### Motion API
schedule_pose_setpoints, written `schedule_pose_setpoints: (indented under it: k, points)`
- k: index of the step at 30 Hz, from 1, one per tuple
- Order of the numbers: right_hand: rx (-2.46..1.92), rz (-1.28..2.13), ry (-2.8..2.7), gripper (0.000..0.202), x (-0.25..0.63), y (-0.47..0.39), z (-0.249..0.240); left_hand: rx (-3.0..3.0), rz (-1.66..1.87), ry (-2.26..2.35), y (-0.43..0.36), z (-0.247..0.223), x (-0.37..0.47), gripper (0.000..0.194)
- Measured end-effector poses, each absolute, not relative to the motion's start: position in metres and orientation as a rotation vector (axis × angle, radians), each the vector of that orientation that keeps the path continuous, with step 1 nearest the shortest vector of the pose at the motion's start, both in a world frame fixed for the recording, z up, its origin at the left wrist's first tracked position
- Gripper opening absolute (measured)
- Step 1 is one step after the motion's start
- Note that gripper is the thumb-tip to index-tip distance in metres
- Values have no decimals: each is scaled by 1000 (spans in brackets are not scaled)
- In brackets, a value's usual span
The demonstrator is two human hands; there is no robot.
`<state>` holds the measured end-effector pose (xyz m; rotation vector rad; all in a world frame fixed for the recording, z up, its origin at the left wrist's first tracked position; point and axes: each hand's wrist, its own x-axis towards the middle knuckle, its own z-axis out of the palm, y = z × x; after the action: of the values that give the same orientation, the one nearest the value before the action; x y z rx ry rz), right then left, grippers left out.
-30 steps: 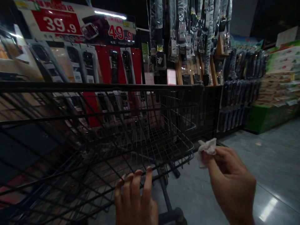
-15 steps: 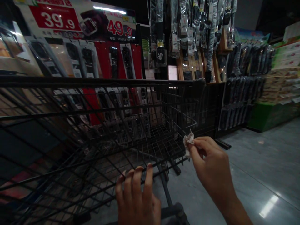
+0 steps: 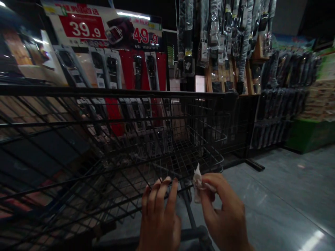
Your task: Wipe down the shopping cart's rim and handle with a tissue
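A black wire shopping cart (image 3: 131,122) fills the left and middle of the view. My left hand (image 3: 161,212) rests on its lower side wires near the bottom centre, fingers stretched up against the mesh and a little apart, with nothing in it. Just to the right, my right hand (image 3: 225,209) pinches a crumpled whitish tissue (image 3: 197,179) between thumb and fingers, close to the cart's lower corner. The tissue sticks up above the fingertips.
Packaged belts (image 3: 112,69) hang on a red display behind the cart, under price signs (image 3: 83,29). More wrapped belts (image 3: 214,28) hang at upper centre. A black stand foot (image 3: 255,164) lies on the grey floor (image 3: 274,195), with a green box (image 3: 303,134) at right.
My right hand has moved down and left with the tissue, nearer my left hand. My left hand is slightly further right and higher. The background has shifted right in the view.
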<state>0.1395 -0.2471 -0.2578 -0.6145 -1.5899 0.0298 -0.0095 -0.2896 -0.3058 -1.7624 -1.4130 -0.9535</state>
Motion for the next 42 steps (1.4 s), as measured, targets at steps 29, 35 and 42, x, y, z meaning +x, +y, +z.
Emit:
schedule_pose_setpoints:
  k: [29, 35, 42]
  points:
    - [-524, -369, -1700, 14, 79, -239, -232, -1396, -1043, -1271, -299, -236, -57, 64]
    - [-562, -282, -1790, 18, 85, -228, -275, -1360, -918, -1376, -291, -230, -55, 59]
    - [-622, -180, -1742, 15, 108, -218, -282, -1228, -739, -1491, -282, -228, -49, 49]
